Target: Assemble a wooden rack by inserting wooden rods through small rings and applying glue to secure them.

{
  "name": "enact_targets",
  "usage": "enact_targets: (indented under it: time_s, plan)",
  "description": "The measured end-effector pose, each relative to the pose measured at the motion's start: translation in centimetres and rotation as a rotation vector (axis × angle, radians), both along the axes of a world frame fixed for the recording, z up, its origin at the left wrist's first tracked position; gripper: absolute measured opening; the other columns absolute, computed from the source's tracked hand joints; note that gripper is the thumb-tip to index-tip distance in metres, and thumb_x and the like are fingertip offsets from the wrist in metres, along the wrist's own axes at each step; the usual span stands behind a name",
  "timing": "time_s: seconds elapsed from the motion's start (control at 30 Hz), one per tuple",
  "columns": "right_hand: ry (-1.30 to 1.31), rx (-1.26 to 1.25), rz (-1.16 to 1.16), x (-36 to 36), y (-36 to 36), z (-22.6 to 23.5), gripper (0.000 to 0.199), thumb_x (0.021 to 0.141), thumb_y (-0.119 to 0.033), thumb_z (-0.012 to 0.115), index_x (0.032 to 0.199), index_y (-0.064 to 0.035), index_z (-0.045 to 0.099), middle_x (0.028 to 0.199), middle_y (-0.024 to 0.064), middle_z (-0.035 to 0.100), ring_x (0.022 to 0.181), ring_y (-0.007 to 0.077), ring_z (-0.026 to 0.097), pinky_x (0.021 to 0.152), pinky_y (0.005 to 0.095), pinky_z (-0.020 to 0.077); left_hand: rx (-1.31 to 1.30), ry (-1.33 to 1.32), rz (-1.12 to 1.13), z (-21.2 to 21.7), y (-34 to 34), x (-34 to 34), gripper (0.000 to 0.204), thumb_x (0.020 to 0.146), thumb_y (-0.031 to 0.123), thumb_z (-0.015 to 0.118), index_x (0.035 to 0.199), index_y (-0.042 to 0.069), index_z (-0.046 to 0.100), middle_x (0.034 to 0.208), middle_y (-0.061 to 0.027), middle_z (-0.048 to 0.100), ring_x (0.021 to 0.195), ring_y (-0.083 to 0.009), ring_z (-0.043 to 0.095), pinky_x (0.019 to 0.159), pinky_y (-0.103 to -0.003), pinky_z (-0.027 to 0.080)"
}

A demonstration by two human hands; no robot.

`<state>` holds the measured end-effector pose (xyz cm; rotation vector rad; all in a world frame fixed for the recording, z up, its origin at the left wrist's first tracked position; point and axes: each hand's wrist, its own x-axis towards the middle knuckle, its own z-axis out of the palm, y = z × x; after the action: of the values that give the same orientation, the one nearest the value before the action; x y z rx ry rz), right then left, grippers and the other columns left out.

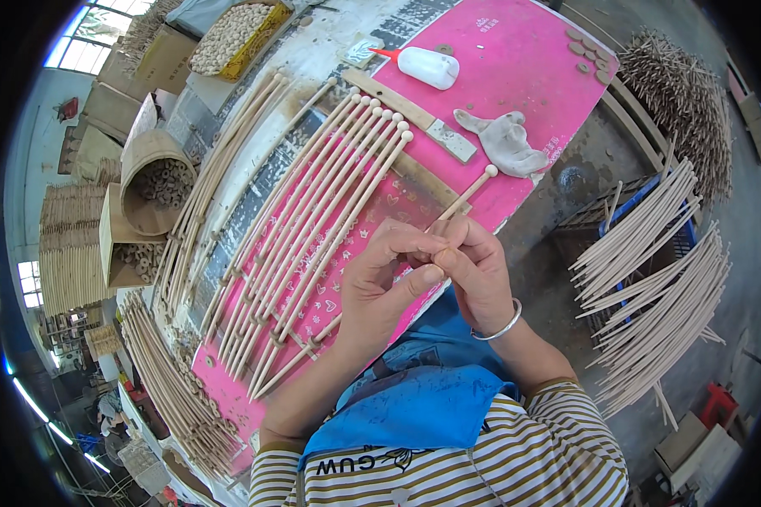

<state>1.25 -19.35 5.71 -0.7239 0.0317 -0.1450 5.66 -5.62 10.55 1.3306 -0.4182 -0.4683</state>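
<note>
My left hand (384,283) and my right hand (477,275) meet at the middle, in front of my blue apron (406,397). Thumbs and fingers of both are pinched together at the tips, and what they hold is too hidden to name. A wooden stick with a round ball end (490,171) runs beneath my hands, its middle covered by them. To the left, a row of similar ball-ended wooden sticks (313,224) lies side by side on the pink sheet (482,38). Small wooden rings sit on their lower parts.
A white glue bottle (428,68) with a red tip and a crumpled pale glove (509,142) lie beyond my hands. A wooden strip (397,103) crosses the sheet. Bundled sticks (651,279) rest on a crate at right. Far left are a yellow tray (266,34) of balls and a tub (135,165) of rings.
</note>
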Motion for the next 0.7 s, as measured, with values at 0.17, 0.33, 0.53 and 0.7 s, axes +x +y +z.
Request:
enact_targets:
  time_s: [0.17, 0.33, 0.53, 0.7]
  plan:
    - [0.027, -0.018, -0.020, 0.2, 0.3, -0.5, 0.014, 0.095, -0.011, 0.070, 0.087, -0.0066, 0.059, 0.087, -0.0014, 0.058, 0.078, 0.0050, 0.054, 0.070, 0.0211, 0.0435, -0.020, 0.016, 0.010, -0.9, 0.2, 0.3, 0.026, 0.091, 0.001, 0.071, 0.116, 0.003, 0.067, 0.107, -0.0033, 0.060, 0.097, -0.0111, 0.059, 0.087, -0.027, 0.048]
    - [0.009, -0.277, -0.156, 0.5, 0.1, -1.8, 0.010, 0.096, -0.009, 0.069, 0.091, -0.0043, 0.061, 0.086, -0.0008, 0.059, 0.079, 0.0050, 0.055, 0.070, 0.0208, 0.0441, 0.100, 0.063, 0.049, -2.1, 1.5, -0.1, 0.038, 0.090, 0.007, 0.072, 0.127, 0.003, 0.063, 0.109, -0.0057, 0.061, 0.098, -0.0146, 0.061, 0.088, -0.030, 0.049]
    - [0.172, -0.430, -0.276, -0.1, -2.8, -6.2, 0.010, 0.098, -0.010, 0.066, 0.094, -0.0016, 0.063, 0.084, -0.0011, 0.060, 0.074, 0.0053, 0.055, 0.067, 0.0198, 0.0429, 1.039, -0.629, 0.009, -5.6, 8.1, -3.3, 0.061, 0.082, 0.017, 0.076, 0.140, 0.015, 0.059, 0.111, -0.0111, 0.058, 0.100, -0.0276, 0.058, 0.084, -0.041, 0.048]
    - [0.237, -0.624, -0.289, 0.4, -2.5, -8.1, 0.014, 0.097, -0.013, 0.068, 0.090, -0.0008, 0.065, 0.079, 0.0008, 0.059, 0.071, 0.0074, 0.055, 0.063, 0.0236, 0.0427, 1.219, -0.763, 0.114, -8.2, 12.2, -6.1, 0.053, 0.081, 0.008, 0.070, 0.133, 0.016, 0.065, 0.103, -0.0070, 0.058, 0.090, -0.0243, 0.059, 0.076, -0.037, 0.048]
